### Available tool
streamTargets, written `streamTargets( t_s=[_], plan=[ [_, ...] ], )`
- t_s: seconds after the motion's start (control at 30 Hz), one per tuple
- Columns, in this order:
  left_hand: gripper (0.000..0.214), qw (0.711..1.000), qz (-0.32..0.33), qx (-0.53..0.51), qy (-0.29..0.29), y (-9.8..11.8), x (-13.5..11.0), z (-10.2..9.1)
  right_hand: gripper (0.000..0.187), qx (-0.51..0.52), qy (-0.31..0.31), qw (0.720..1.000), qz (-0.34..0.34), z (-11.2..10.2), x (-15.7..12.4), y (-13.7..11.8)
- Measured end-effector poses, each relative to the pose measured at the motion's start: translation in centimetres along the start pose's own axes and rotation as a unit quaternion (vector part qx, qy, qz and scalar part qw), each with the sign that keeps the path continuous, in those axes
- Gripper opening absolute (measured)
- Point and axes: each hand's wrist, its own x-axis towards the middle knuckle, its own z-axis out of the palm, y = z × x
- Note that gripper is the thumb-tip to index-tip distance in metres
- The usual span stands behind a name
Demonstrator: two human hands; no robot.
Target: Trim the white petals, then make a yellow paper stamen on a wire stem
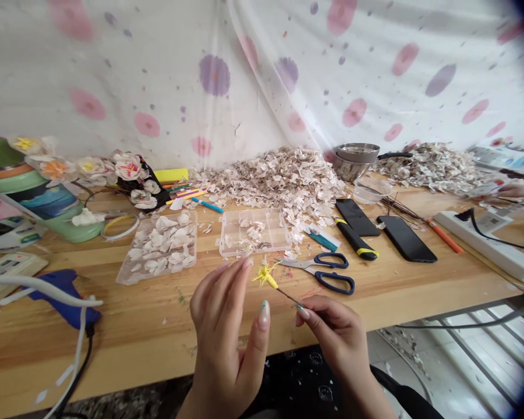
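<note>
My right hand [334,329] pinches the thin dark stem of a yellow artificial flower center [268,276] between thumb and fingers. The yellow strands spread out at the stem's upper left end. Just left of it is my left hand [231,326], with fingers raised, thumb apart and nothing held. Scissors [327,271] with dark blue handles lie on the table behind the right hand. Beyond the left hand, a clear divided box [227,240] holds some pale petals. Another clear box [191,244], to its left, contains many pale petals.
A large heap of pale petals [283,174] stands at the back. A utility knife [356,240] and two black phones [407,238] lie to the right, near a power strip [484,244]. A blue glue gun [65,297] with cables is at left. Another person's hand [521,191] shows at far right.
</note>
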Motion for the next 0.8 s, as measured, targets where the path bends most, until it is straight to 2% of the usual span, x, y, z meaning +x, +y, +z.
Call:
streamTargets(
  t_s=[0.2, 0.4, 0.53, 0.63, 0.73, 0.8],
  plan=[
    [0.053, 0.999, 0.036, -0.029, 0.017, -0.1, 0.0, -0.2, 0.014, 0.047, -0.015, 0.999, 0.022, 0.0, -0.3, 0.1],
    [0.041, 0.992, 0.004, -0.112, 0.052, 0.7, -0.4, -0.5, 0.011, 0.102, -0.027, 0.994, 0.02, 0.1, -0.2, -0.1],
    [0.04, 0.979, -0.024, -0.197, 0.043, 0.8, -0.6, -0.8, 0.013, 0.185, -0.032, 0.98, 0.063, 0.5, -0.4, 0.6],
    [0.026, 0.967, -0.021, -0.251, 0.043, 0.6, -0.2, -1.0, 0.019, 0.236, -0.039, 0.966, 0.102, 0.9, -0.5, 1.3],
    [0.017, 0.962, -0.005, -0.262, 0.078, 0.5, 0.1, -1.3, 0.023, 0.262, -0.054, 0.955, 0.127, 1.0, -0.5, 1.7],
    [0.015, 0.973, -0.025, -0.211, 0.089, 0.4, 0.0, -1.4, 0.024, 0.272, -0.063, 0.95, 0.14, 1.0, -0.5, 1.7]
  ],
)
